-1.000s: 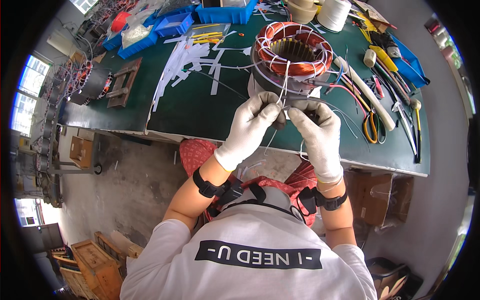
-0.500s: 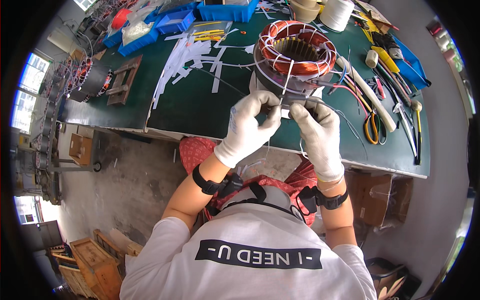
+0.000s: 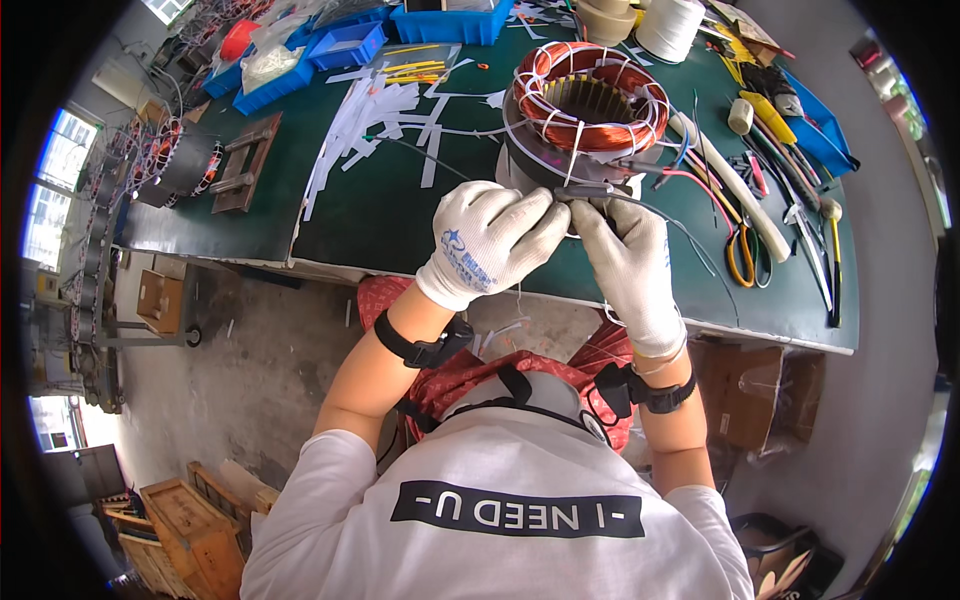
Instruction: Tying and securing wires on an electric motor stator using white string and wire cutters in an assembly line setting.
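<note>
A motor stator (image 3: 590, 105) with copper windings laced in white cord stands on the green bench in front of me. At its near side a dark grey sleeve (image 3: 592, 190) lies crosswise, with grey leads (image 3: 680, 225) trailing right. My left hand (image 3: 495, 240), in a white knitted glove, is closed with its back up, fingertips at the sleeve's left end. White cord (image 3: 519, 297) hangs beneath it; the grip itself is hidden. My right hand (image 3: 630, 260), gloved likewise, pinches the sleeve from below, close against the left fingertips.
White paper strips (image 3: 375, 115) and yellow sleeves (image 3: 415, 72) lie left of the stator. Scissors (image 3: 742, 255), a caliper (image 3: 805, 240) and a small mallet (image 3: 833, 225) lie right. Blue bins (image 3: 348, 45) and a cord spool (image 3: 670, 28) stand behind. Another stator (image 3: 178, 172) sits far left.
My left hand has rolled over from a fingertip pinch, turning its back upward and moving slightly lower. My right fingers have drawn in closer under the sleeve. The stator stays nearly in place.
</note>
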The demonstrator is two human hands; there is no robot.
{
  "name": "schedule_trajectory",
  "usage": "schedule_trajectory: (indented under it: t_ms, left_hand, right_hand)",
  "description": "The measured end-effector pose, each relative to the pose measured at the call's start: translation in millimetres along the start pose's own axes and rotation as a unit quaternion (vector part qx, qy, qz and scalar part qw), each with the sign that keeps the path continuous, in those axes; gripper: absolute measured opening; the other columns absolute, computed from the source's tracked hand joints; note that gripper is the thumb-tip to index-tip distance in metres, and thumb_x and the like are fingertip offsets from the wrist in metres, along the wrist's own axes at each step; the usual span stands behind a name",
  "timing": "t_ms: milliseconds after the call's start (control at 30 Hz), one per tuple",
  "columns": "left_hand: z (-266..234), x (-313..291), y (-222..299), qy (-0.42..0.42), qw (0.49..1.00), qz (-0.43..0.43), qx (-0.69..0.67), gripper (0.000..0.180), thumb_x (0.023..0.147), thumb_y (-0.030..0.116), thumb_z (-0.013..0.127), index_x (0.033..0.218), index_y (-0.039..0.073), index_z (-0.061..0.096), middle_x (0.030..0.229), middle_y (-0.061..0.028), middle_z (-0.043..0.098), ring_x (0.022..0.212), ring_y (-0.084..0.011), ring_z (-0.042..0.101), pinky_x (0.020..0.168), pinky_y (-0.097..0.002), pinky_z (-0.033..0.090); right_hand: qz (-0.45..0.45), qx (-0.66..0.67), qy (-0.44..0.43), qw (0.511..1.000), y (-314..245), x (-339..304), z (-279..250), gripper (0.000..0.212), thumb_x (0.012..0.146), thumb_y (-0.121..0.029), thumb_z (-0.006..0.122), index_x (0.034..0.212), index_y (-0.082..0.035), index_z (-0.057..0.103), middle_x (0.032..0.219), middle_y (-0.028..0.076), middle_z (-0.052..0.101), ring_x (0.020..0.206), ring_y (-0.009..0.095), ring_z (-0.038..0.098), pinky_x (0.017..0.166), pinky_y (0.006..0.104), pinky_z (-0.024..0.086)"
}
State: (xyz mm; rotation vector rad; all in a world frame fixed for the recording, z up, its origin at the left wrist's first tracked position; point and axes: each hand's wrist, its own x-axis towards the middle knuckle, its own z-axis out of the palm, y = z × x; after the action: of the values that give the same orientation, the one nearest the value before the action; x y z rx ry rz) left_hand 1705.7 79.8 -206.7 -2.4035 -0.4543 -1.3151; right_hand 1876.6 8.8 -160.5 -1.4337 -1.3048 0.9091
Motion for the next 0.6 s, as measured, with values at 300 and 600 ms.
schedule_trajectory:
  t_ms: [300, 600]
  left_hand:
    - [14, 5, 10, 0.025, 0.987, -0.128, -0.09, 0.029, 0.07, 0.013, 0.079, 0.095, 0.016, 0.066, 0.082, 0.002, 0.066, 0.064, -0.0208, 0.062, 0.061, -0.0356, 0.047]
    - [5, 5, 26, -0.037, 0.564, -0.543, -0.622, 0.012, 0.097, 0.015, 0.06, 0.096, 0.003, 0.061, 0.084, 0.0007, 0.064, 0.071, -0.0055, 0.059, 0.064, -0.0206, 0.049]
  right_hand:
    - [-0.009, 0.043, -0.028, 0.999, 9, 0, -3, 0.02, 0.093, -0.012, 0.058, 0.094, 0.003, 0.071, 0.066, -0.002, 0.057, 0.058, 0.003, 0.046, 0.051, 0.0223, 0.038]
    - [0.016, 0.116, 0.02, 0.993, 13, -7, -1, 0.017, 0.09, -0.009, 0.064, 0.101, 0.002, 0.071, 0.074, -0.002, 0.063, 0.061, 0.002, 0.049, 0.054, 0.0186, 0.04]
